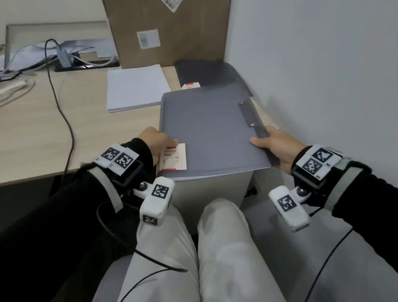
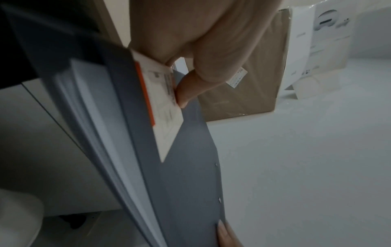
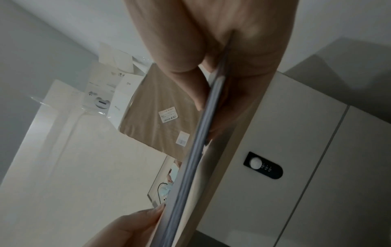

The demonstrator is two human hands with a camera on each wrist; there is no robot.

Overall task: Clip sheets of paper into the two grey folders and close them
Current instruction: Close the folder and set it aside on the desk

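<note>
Holding a closed grey folder (image 1: 209, 130) by both near corners, with sheets showing along its near edge: the left hand (image 1: 154, 140) is pinching the corner by its label (image 1: 173, 159), the right hand (image 1: 277, 145) is gripping the spine side. A second, darker folder (image 1: 211, 74) is lying closed at the far right. Loose paper (image 1: 136, 86) is remaining on the desk (image 1: 28, 125); whether the far folder is filled cannot be told.

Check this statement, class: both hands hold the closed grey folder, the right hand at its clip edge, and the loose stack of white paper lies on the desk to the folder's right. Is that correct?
One detail is wrong. The head view shows the stack of white paper lying to the left of the grey folder, not its right. The rest stands: the folder is closed, the right hand grips its clip edge and the left hand holds the opposite edge.
</note>
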